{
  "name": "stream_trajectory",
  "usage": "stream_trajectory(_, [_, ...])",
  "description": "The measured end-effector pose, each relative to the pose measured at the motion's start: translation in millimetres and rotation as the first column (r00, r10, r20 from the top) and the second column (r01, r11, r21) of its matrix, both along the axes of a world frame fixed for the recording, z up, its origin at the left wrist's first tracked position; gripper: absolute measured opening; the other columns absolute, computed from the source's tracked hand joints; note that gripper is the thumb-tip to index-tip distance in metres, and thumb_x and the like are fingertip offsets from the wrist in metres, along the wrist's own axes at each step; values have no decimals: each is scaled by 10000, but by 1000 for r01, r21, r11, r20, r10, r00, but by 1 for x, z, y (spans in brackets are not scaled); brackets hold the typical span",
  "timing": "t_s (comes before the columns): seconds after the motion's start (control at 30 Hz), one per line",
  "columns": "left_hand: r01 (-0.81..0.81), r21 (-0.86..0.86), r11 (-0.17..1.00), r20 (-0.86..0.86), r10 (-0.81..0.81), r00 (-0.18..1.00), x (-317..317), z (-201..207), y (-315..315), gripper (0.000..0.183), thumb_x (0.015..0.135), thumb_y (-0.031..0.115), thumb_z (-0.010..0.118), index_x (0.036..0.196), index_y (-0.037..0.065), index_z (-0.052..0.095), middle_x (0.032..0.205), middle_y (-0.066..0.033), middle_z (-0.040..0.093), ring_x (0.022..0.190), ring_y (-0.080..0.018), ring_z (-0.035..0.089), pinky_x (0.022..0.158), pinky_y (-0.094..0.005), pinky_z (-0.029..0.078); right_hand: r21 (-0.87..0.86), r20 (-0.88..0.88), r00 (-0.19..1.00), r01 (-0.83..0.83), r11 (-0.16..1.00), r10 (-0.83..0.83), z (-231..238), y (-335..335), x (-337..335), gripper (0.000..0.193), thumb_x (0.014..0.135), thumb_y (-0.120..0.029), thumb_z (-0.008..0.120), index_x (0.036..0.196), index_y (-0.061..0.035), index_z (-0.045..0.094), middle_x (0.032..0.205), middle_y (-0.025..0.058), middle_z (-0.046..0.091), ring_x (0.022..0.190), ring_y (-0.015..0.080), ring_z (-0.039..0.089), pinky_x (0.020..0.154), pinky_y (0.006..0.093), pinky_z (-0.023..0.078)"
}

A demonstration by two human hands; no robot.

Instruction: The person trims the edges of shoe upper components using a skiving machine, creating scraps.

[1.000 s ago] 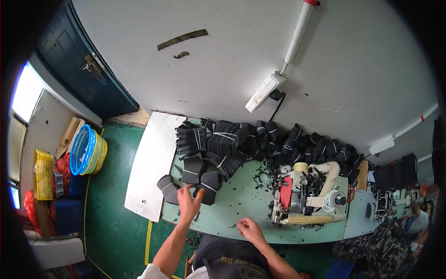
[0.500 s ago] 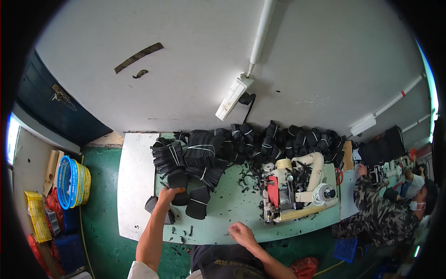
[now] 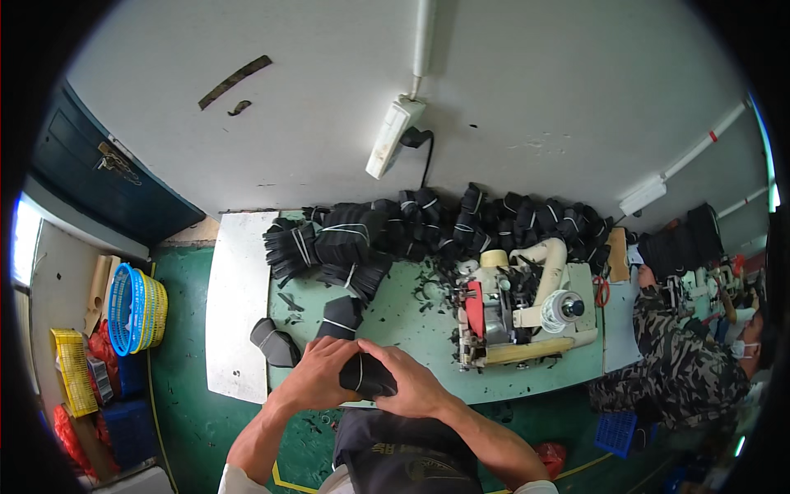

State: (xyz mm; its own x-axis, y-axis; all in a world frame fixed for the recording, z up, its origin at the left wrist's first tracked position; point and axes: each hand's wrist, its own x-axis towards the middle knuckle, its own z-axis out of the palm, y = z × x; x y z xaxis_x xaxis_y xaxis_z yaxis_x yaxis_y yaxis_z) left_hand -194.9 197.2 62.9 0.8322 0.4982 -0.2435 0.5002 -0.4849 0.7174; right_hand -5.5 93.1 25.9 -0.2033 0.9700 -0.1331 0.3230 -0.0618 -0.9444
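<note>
Near the table's front edge, my left hand and my right hand are closed around a bundle of black fabric pieces. A thin pale band crosses its surface; the fingers hide its outer ends. Just beyond my left hand lies a banded black bundle. To the left, another bundle with a grey face rests where the white and green tabletop parts meet. Farther back is a heap of banded black stacks.
A cream sewing machine stands on the green table at right, black scraps around it. More black bundles line the wall. Blue and yellow baskets are at far left. A person in camouflage sits at the right.
My left hand has brought a black bundle toward my body. My right hand has moved up and left and now grips it too. The view has shifted slightly.
</note>
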Motion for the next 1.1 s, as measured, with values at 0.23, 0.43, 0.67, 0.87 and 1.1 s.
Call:
stream_trajectory(0.23, [-348,-871,347,151,863,482,20,-46,-81,1018,652,218,865,1465,100,265,1393,-75,421,1314,-232,407,1065,-385,389,133,-97,906,421,897,-411,-10,-39,-9,740,711,-119,691,1393,-68,408,1257,166,479,1199,327,478,1034,380,387])
stream_trajectory(0.43, [-142,-989,-39,-109,841,530,23,-86,-93,567,837,276,719,1281,38,458,1145,-102,603,1000,-205,639,881,-369,536,50,-179,911,385,922,-371,-1,-58,9,540,872,-266,701,1312,-29,497,1202,177,522,1110,318,544,907,361,459])
stream_trajectory(0.67, [-226,-974,-23,-203,538,818,19,-76,-83,755,809,302,770,1375,28,352,1220,-110,562,1085,-189,580,966,-345,480,368,319,864,266,891,-389,9,-60,34,146,765,-62,702,897,-77,642,824,72,624,743,268,644,617,355,523])
stream_trajectory(0.87, [-172,-937,303,-102,233,967,34,-38,-73,938,712,247,817,1432,-8,274,1312,-122,478,1228,-200,446,1058,-326,355,241,392,918,-38,970,-61,12,-65,65,57,759,-91,700,794,-75,657,742,54,630,645,262,628,554,348,502])
stream_trajectory(1.1, [-170,-981,93,-142,254,957,33,-34,-65,898,785,276,786,1464,11,261,1356,-105,463,1240,-182,436,1059,-312,346,306,369,924,-24,952,-96,16,-72,62,44,767,-80,684,797,-85,651,732,28,616,643,238,621,568,339,505])
